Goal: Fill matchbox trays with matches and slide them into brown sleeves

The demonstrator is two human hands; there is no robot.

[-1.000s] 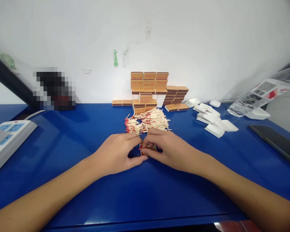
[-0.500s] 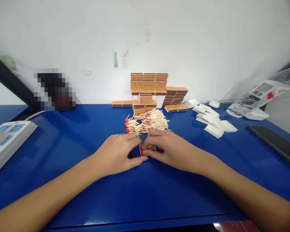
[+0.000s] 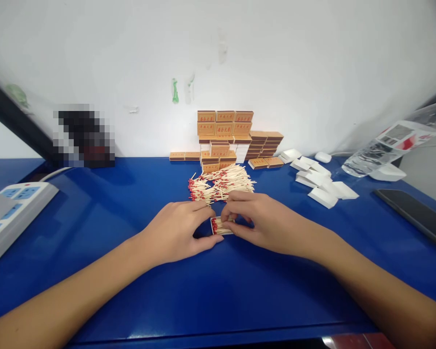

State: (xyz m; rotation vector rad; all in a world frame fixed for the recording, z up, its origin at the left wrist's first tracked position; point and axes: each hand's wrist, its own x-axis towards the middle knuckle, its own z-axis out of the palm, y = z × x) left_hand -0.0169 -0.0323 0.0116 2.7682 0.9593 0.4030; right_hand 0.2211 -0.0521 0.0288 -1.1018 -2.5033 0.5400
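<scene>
A small white matchbox tray (image 3: 211,226) lies on the blue table with red-tipped matches (image 3: 218,227) in it, their heads at the left end. My left hand (image 3: 178,232) holds the tray by that end, index finger at the far edge and thumb at the near edge. Bent over the tray's right part, my right hand (image 3: 256,220) has its thumb and fingertips closed on the matches inside; the exact grip is partly hidden. Just beyond both hands spreads a heap of loose matches (image 3: 234,182).
Stacked matchboxes (image 3: 224,128) stand against the wall behind the heap. To the right lie several white trays (image 3: 322,196), a phone (image 3: 410,213) and a tilted plastic bottle (image 3: 370,150). A power strip (image 3: 29,203) sits at the left on the blue table (image 3: 189,300).
My right hand has shifted slightly right along the tray, uncovering more match heads and sticks. My left hand keeps its place at the tray's left end.
</scene>
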